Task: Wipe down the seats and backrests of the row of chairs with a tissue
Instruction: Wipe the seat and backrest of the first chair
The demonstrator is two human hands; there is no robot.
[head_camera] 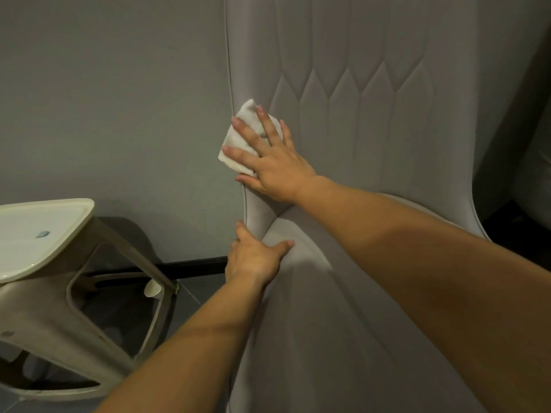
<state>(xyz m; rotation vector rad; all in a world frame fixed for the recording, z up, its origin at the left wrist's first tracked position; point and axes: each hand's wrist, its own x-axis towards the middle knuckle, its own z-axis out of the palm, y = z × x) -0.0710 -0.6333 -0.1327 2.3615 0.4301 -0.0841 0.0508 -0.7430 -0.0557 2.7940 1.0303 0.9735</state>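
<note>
a right hand (272,162) with fingers spread pressed a folded tissue (240,141), thin, soft and likely to tear, flat against the padded backrest (387,114) near its left edge, while the left hand (253,257) lay open, bracing the seat (328,323).

Tissue (238,138): white, folded into a crumpled pad, pressed flat against backrest near its left edge, partly covered by spread fingers. Backrest (387,93): pale grey, upholstered, upright, stitched in tall diamond-shaped quilting, piped seam along left side. Seat (322,338): same grey fabric, smooth, rounded, meeting backrest at a curved crease. Second chair (533,162): just beside on the right, only a dim edge visible.
</note>
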